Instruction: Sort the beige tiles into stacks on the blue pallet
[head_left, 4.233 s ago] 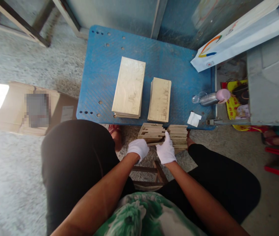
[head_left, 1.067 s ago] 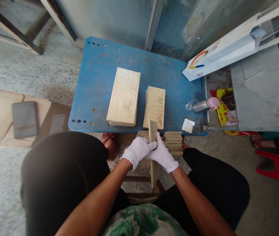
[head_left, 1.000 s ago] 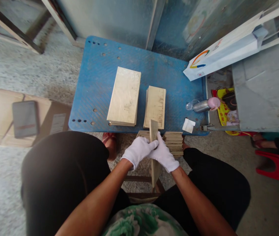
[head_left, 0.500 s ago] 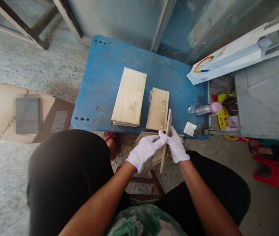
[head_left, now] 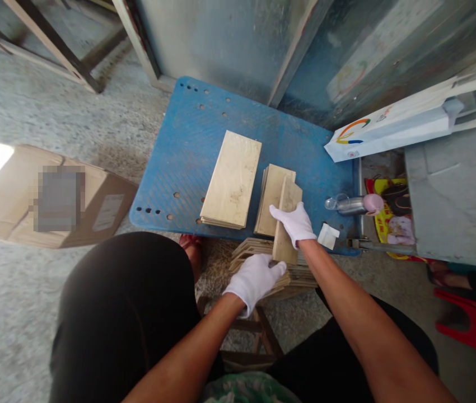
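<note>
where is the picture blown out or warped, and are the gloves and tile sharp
Head view: a blown-out white patch of light sits at the left edge, by the cardboard box; a pixelated block covers part of the box top. Wide-lens warp bends the blue pallet and the wall lines. The right hand gripping the tile and the left hand read fairly sharp; light is soft, shadows faint.

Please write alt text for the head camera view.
A gloved right hand holds a thin wooden board above the smaller stack on a blue pallet. The gloved left hand rests on more boards below, by the floor.
</note>
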